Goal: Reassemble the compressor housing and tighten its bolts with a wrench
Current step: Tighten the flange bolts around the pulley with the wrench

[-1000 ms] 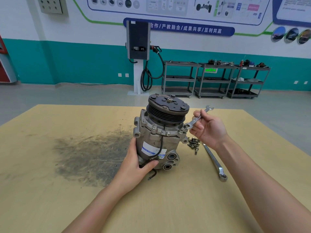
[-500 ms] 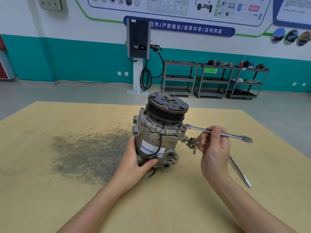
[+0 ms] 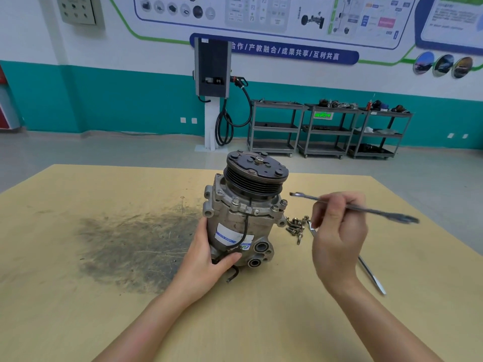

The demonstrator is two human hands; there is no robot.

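Compressor (image 3: 245, 218) is standing pulley-up mid-table (image 3: 78, 296); my left hand (image 3: 206, 259) is gripping its lower body, thumb across the front. My right hand (image 3: 337, 236) is pinching the wrench (image 3: 366, 210) mid-shaft. Half a second ago its ring end was sitting at a flange bolt (image 3: 275, 208); now it is lifting clear, just beside the housing. Probably re-seating for another stroke. Loose bolts (image 3: 295, 227) are lying to the right, so more to fit.
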